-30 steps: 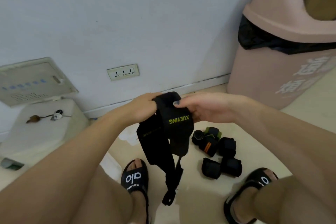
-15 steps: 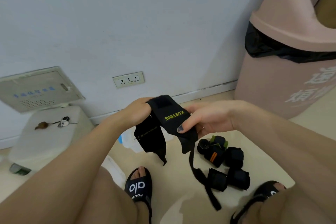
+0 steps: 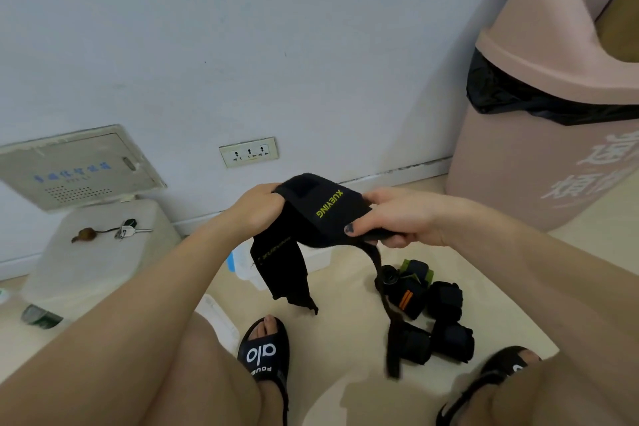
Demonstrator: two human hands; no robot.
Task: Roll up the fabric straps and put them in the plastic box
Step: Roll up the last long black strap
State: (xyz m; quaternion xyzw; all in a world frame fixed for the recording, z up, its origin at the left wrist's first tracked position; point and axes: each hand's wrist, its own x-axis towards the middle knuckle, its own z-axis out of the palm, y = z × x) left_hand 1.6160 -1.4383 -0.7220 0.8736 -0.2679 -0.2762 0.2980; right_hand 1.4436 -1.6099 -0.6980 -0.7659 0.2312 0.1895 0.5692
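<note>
A black fabric strap (image 3: 325, 214) with yellow "XUEYING" lettering is stretched between my hands above the floor. My left hand (image 3: 257, 209) grips its left end, from which a wide tail (image 3: 283, 273) hangs down. My right hand (image 3: 397, 221) pinches the right end between thumb and fingers, and a thin narrow tail (image 3: 389, 315) dangles from it. Several rolled straps (image 3: 428, 315) lie on the floor below my right hand, one with orange stripes. A clear plastic box (image 3: 242, 266) shows partly behind the hanging strap and my left forearm.
A pink waste bin (image 3: 539, 156) with a black liner stands at the right against the wall. A white container (image 3: 90, 263) at the left carries keys (image 3: 126, 230). My feet in black slides (image 3: 264, 353) rest on the beige floor. A wall socket (image 3: 248, 152) sits low on the wall.
My hands have drawn apart, spreading the strap flat between them. The thin tail has swung to the right and the wide tail hangs at the left. The camera has tilted slightly.
</note>
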